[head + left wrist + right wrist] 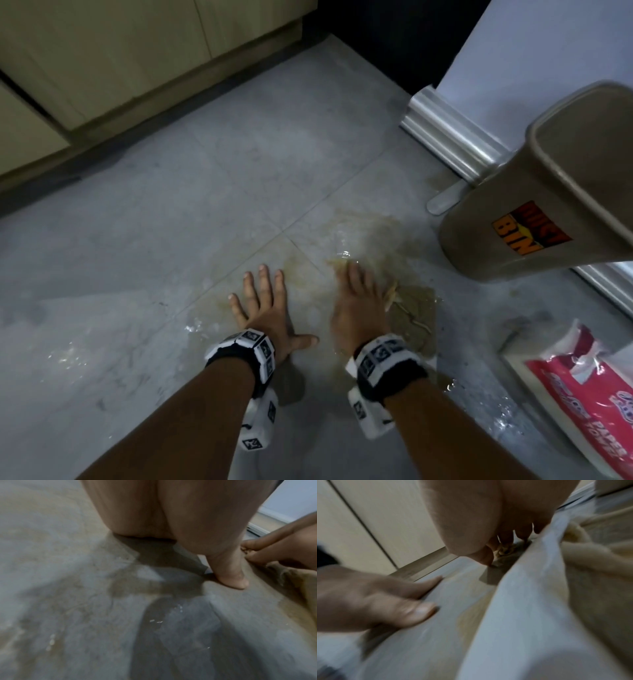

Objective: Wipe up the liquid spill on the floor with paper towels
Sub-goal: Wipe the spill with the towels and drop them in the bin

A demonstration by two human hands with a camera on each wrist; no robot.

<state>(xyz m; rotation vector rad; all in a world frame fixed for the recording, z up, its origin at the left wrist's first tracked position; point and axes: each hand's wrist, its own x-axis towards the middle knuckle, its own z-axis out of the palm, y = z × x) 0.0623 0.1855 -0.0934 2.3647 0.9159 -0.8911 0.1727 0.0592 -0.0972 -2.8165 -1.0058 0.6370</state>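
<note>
A yellowish-brown spill [363, 233] spreads over the grey tiled floor [171, 222], with wet patches [137, 586] reaching toward me. My right hand [356, 301] presses flat on a soaked, brown-stained paper towel [414, 315] lying on the spill. In the right wrist view the towel [573, 588] bunches up beside the right hand [471, 520], part white, part stained. My left hand [267, 308] lies palm down on the floor just left of it, fingers spread, holding nothing. Its thumb [229, 574] rests on the tile close to the towel's edge [305, 582].
A brown dust bin [534, 205] stands at the right, beyond the spill. A red and white paper towel pack [582, 387] lies at the lower right. Beige cabinets [102, 68] line the far left. A metal-trimmed white panel [452, 137] borders the right.
</note>
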